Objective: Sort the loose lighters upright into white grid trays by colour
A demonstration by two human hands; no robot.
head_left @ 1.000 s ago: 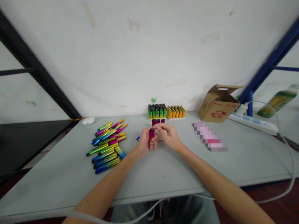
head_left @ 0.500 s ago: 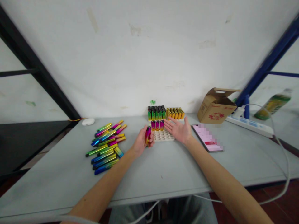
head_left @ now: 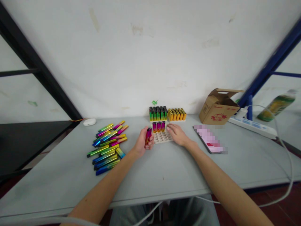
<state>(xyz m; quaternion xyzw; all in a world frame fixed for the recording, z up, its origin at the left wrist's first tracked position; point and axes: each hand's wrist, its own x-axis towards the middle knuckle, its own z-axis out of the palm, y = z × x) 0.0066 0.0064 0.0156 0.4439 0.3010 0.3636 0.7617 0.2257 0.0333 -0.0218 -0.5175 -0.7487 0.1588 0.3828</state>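
My left hand [head_left: 141,142] is closed around an upright shiny purple-and-yellow cylinder [head_left: 148,135] with a dark top, just left of a white tray. The white tray [head_left: 162,138] has rows of round holes. Several similar purple cylinders [head_left: 158,126] stand upright in a row at its back left. My right hand [head_left: 176,134] rests palm down at the tray's right side, covering part of it. Its fingers reach towards the standing cylinders with no object visible in them; the thumb is mostly hidden.
Behind the tray stand a block of green dark-topped cylinders [head_left: 158,113] and a rack of orange cylinders [head_left: 177,115]. A pile of long shiny coloured sticks [head_left: 107,150] lies left. A phone [head_left: 208,139], cardboard box [head_left: 217,110], power strip [head_left: 254,126] and bottle [head_left: 276,106] are right. A white case [head_left: 89,122] sits back left.
My right hand has turned from palm up to palm down and moved left and lower onto the tray's right side. My left hand still grips the purple cylinder in nearly the same place.
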